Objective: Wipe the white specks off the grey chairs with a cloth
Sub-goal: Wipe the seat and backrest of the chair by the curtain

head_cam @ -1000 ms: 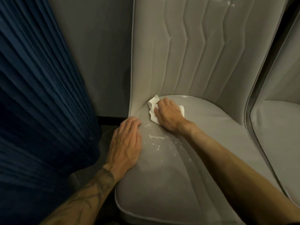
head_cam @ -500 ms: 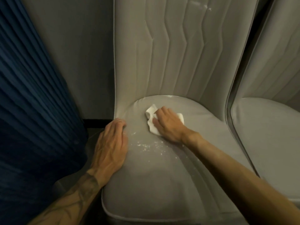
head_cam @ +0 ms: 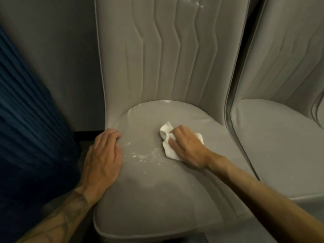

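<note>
Right hand [head_cam: 185, 146], flat-fingered, presses cloth [head_cam: 171, 152] onto chair [head_cam: 149, 199] (specks [head_cam: 145, 156] at its nine o'clock). Left hand [head_cam: 103, 158] lies flat, seemingly holding nothing.

head cam | fwd+down | close over grey chair seat [head_cam: 157, 199] | single view

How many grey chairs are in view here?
2. The centre chair fills the middle of the view; the right chair stands beside it, cut off by the frame edge. Others may lie out of view.
</note>
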A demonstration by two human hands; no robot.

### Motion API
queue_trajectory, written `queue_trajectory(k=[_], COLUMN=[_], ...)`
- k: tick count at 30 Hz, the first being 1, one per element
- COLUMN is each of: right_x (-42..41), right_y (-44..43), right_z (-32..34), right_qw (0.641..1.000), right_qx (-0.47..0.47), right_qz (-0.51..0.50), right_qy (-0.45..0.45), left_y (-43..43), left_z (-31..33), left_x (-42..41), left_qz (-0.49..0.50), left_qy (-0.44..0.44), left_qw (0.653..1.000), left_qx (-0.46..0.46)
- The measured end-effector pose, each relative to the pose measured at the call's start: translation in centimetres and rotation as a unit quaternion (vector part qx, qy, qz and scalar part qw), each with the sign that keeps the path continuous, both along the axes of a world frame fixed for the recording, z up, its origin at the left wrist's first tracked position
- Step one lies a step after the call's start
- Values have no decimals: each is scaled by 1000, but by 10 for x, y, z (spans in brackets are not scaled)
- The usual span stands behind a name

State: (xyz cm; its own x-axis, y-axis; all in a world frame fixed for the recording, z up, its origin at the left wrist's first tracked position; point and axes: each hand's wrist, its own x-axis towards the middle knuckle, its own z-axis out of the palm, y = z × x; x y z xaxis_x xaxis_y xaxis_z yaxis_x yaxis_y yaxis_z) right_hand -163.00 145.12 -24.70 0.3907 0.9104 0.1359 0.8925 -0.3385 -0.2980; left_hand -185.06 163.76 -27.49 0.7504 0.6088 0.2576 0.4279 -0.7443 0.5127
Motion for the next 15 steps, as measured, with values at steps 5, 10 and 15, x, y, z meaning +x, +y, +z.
queue_trajectory(k=[5,10,15], right_x=[58,5,38], right_y=[-29,-19,-54], right_z=[9,-5,7], right_qw=[984,994,995], right_qx=[-45,7,-28], right_qz=[-165,-110,-92], right_qy=[-38,-23,-38], left_y=[-1,-1,-2], left_z=[0,-1,-1], left_x=[0,1,0], left_qz=[-3,-3,-5], left_qy=[-1,-4,-2], left_qw=[1000,1000,1000], left_qx=[-1,-1,-8])
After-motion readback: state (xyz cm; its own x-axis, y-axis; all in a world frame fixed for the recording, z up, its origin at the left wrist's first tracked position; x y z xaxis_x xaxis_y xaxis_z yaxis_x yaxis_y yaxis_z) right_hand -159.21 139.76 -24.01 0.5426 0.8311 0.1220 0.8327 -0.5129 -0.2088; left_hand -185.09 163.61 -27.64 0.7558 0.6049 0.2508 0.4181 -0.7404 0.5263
